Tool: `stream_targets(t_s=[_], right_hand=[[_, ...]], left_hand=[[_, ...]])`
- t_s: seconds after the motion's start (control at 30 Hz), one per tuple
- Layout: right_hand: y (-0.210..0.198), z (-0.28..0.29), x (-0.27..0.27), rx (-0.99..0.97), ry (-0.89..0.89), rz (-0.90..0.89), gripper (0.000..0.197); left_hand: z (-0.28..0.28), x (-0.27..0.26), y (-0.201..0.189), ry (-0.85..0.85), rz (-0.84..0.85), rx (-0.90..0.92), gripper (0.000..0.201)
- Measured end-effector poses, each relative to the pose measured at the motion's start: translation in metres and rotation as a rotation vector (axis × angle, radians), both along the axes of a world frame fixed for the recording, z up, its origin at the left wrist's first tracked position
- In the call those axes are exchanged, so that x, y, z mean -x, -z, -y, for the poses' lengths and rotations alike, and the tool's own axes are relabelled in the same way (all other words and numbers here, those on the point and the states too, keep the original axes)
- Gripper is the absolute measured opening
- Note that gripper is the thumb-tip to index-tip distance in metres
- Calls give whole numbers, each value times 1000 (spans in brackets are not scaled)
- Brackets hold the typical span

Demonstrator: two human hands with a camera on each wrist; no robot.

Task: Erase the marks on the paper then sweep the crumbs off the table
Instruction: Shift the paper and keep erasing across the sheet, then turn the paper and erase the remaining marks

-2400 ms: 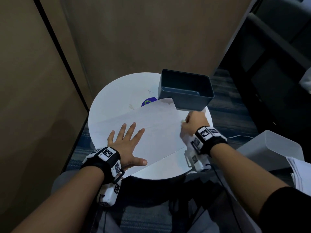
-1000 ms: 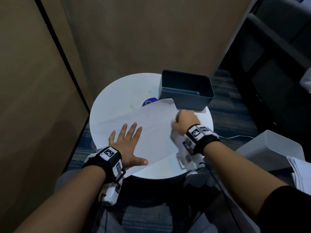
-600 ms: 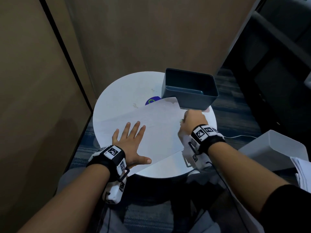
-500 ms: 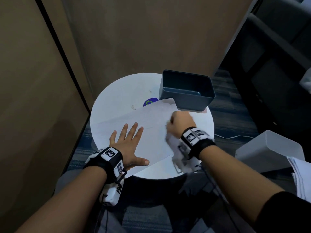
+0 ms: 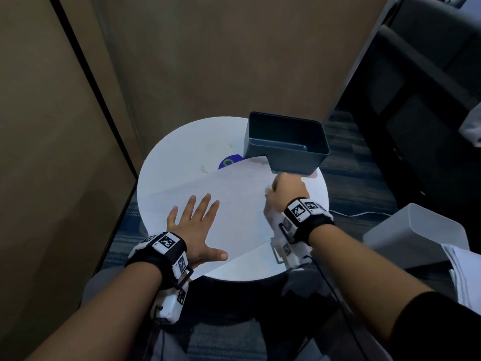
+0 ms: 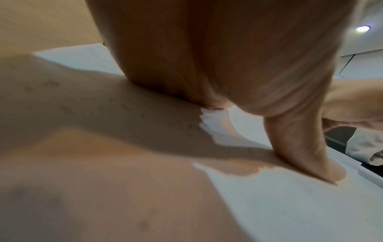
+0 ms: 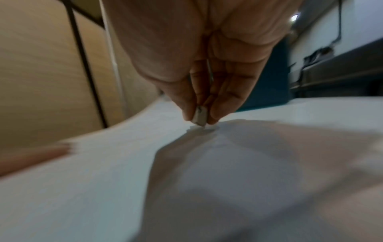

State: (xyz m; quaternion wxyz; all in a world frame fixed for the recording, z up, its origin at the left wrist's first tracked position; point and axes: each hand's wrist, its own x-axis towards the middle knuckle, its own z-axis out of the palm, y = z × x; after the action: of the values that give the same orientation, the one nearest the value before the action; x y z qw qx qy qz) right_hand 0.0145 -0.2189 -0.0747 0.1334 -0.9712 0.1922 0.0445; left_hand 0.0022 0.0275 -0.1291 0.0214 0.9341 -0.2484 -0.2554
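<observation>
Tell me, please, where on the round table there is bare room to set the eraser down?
Bare tabletop shows at the far left of the round table, between the paper and the rim, though specks lie there. A thin strip lies near the edge below the paper. The right is crowded: the dark bin, right hand and eraser.

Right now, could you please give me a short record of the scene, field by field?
left hand: flat on the paper, fingers spread, holding it down
right hand: pinches an eraser, tip on the paper near its right edge
table: round, white, under the paper
bin: dark, open, at the table's far right edge
sticker: blue, partly under the paper
marks: too faint to tell
</observation>
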Motion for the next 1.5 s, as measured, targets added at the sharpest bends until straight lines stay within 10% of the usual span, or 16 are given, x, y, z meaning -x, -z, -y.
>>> stream_targets(t_s=[0.17, 0.5, 0.77, 0.93, 1.17, 1.5], right_hand=[[17, -69, 16, -82, -307, -52, 21], [-8, 42, 0, 84, 80, -44, 22], [-6, 50, 44, -118, -31, 69, 13], [-4, 42, 75, -98, -166, 13, 11], [5, 34, 110, -72, -188, -12, 8], [17, 31, 128, -71, -145, -67, 14]], left_hand=[[2, 0, -1, 8, -4, 2, 126], [3, 0, 3, 7, 13, 7, 127], [1, 6, -13, -11, -16, 66, 113], [-7, -5, -40, -143, 33, 205, 65], [-55, 4, -55, -592, 262, -53, 54], [-68, -2, -54, -835, 19, 162, 31]])
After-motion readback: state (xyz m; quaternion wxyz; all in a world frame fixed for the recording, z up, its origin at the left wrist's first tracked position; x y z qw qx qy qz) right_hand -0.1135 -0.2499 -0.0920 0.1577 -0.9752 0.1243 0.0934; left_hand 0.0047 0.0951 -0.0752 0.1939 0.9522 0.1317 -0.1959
